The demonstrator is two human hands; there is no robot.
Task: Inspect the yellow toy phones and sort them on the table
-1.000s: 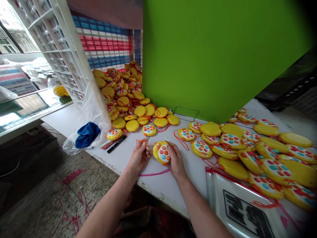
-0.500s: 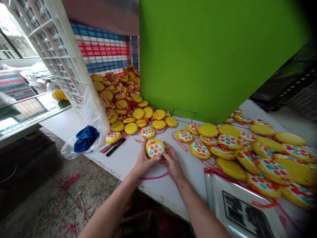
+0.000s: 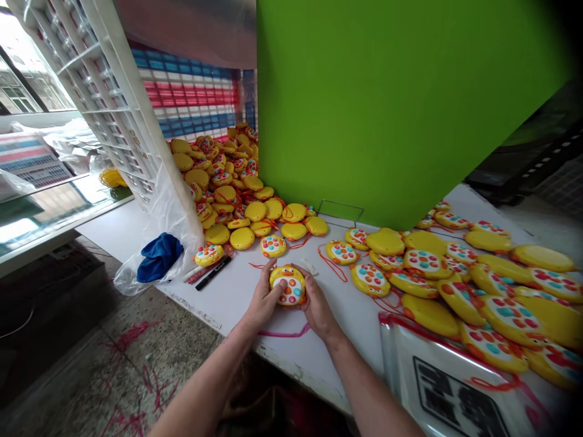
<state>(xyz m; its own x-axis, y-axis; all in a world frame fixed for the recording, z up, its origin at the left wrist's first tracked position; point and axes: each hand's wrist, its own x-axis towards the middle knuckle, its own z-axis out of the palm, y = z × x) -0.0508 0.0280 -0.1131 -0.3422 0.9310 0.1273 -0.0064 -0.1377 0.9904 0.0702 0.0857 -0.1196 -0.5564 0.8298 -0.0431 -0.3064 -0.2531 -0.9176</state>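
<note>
Head | left hand (image 3: 263, 301), right hand (image 3: 319, 308): fingers (image 3: 277, 292) gripping duck toy (image 3: 292, 293) | toy heap (image 3: 225, 194) beside white crate (image 3: 141, 115)

blue rag (image 3: 159, 257) slumped on crinkly clear plastic (image 3: 126, 280), black marker (image 3: 213, 273) close by, big ol' green board (image 3: 364, 109) hogging the back, white crate (image 3: 130, 115) off left, pink scraps (image 3: 132, 335) littering the floor (image 3: 186, 328), red-edged pouch (image 3: 401, 364) with chunky black print

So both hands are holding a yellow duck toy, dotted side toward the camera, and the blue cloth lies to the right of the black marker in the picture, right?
Not quite: the head view shows the blue cloth left of the black marker. The left hand and right hand do hold the yellow duck toy, dotted side toward the camera.
</note>
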